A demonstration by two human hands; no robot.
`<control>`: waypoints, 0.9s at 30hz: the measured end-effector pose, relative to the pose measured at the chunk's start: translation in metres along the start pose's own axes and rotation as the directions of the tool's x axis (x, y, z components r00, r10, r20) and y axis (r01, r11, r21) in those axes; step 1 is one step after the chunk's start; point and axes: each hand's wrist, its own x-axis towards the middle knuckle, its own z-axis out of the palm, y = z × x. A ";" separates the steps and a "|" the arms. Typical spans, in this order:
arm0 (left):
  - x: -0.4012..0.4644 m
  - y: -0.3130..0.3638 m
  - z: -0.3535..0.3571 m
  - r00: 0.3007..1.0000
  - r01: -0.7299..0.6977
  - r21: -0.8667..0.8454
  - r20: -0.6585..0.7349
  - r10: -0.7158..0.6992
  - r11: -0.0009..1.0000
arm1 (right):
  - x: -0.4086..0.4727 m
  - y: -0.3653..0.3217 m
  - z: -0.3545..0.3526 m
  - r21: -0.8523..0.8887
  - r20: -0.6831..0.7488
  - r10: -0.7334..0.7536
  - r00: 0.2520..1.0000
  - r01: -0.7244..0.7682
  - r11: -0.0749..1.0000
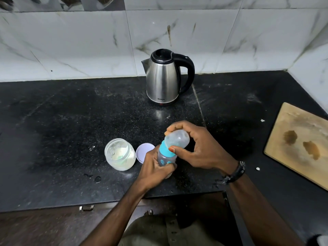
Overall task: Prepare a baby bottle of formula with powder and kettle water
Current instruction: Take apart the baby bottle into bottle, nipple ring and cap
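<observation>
A baby bottle (166, 159) with a teal collar and leaf print stands tilted near the counter's front edge. My left hand (153, 166) wraps around its lower body. My right hand (198, 150) grips the clear dome cap (177, 139) on top of the bottle, thumb at the teal ring. An open jar of pale formula powder (119, 154) stands just left of the bottle, with its lilac lid (142, 151) lying flat between them. A steel electric kettle (164, 79) with a black handle stands at the back, lid shut, spout to the left.
The black stone counter (62, 130) is dusted with specks and a few water drops near the front. A wooden board (300, 142) lies at the right edge. Marble tiles form the back and right walls. Drawer fronts sit below the counter edge.
</observation>
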 end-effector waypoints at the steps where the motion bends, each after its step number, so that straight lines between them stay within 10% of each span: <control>1: 0.000 0.000 0.000 1.000 0.000 -0.006 -0.010 0.000 1.000 | 0.000 0.002 0.000 0.025 -0.004 0.023 1.000 -0.023 0.999; 11: 0.005 -0.015 -0.001 0.996 0.013 -0.013 -0.091 -0.015 1.000 | 0.006 0.021 -0.003 0.382 -0.259 0.279 0.925 -0.167 0.909; 27: 0.012 -0.025 0.000 0.990 -0.001 0.024 -0.143 0.005 1.000 | 0.016 0.133 0.015 -0.275 -0.334 0.368 0.868 -0.463 0.843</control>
